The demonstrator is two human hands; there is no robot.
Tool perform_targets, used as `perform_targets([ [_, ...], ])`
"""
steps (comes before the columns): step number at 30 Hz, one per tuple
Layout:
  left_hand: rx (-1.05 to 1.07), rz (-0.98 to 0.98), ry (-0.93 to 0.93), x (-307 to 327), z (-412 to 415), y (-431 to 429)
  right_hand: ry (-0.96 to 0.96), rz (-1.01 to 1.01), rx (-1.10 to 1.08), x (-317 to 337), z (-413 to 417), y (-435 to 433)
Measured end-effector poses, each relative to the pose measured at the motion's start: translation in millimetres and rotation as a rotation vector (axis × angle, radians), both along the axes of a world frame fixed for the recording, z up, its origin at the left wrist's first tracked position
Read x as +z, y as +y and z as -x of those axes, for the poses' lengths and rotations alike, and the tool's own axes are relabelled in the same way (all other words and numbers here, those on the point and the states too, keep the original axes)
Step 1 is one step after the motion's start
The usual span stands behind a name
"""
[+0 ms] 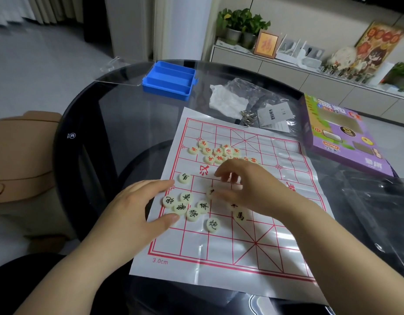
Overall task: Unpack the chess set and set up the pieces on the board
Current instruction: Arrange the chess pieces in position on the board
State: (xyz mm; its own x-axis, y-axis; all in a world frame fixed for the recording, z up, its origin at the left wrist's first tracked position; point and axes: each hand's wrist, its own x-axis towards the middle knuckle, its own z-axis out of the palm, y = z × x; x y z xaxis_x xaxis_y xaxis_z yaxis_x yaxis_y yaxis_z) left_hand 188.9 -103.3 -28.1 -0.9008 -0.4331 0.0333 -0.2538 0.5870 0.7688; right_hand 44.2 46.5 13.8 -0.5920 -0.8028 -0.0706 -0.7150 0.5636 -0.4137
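Glass worktop carries the unfolded board with red pieces and black pieces heaped, none placed; left hand fingers apart, right hand fingers curled, hold unclear

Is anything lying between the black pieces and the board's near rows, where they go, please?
Nothing visible does: the grid from the black pieces to the near edge of the board lies bare; only the right forearm crosses its right side.
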Motion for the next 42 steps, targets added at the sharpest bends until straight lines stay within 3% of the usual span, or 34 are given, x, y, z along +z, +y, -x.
perform_targets([
  [13, -0.011, 0.07, 0.062, -3, 2, 1, 0.084, 0.333, -0.285, -26, -35, 58],
  [22, 0.007, 0.142, 0.069, -2, 5, 6, 0.275, 0.205, -0.217, -42, -49, 61],
  [29, 0.038, 0.161, 0.067, -2, 6, 8, 0.072, 0.337, -0.271, -20, -41, 72],
  [42, 0.046, 0.167, 0.066, -1, 7, 8, 0.111, 0.177, -0.214, -20, -17, 66],
])
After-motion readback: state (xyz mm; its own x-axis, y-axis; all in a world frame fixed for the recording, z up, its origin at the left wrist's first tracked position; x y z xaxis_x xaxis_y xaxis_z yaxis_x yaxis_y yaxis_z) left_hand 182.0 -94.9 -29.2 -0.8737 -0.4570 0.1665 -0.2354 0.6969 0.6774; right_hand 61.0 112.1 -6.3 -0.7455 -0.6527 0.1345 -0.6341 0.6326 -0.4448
